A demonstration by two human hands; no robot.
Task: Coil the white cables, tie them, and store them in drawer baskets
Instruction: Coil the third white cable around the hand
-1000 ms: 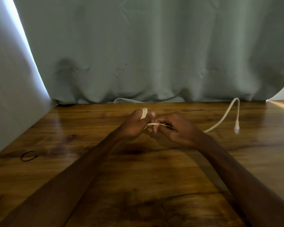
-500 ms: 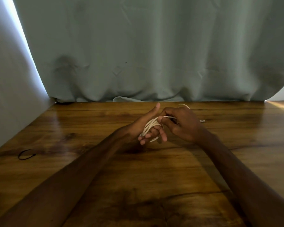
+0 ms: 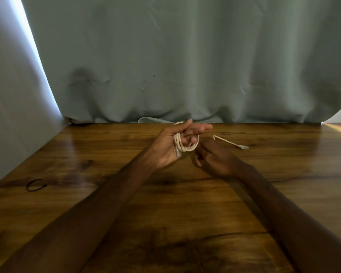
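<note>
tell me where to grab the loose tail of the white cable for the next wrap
Pinch the loose tail on its thin cord just behind the plug, coming in from above: it runs straight, out to the right of the coil on the left hand, with nothing over it.

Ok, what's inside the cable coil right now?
Fingers of the left hand pass through the coil, which is wound round them. Nothing else shows inside. The loops' far side is hidden behind that hand.
</note>
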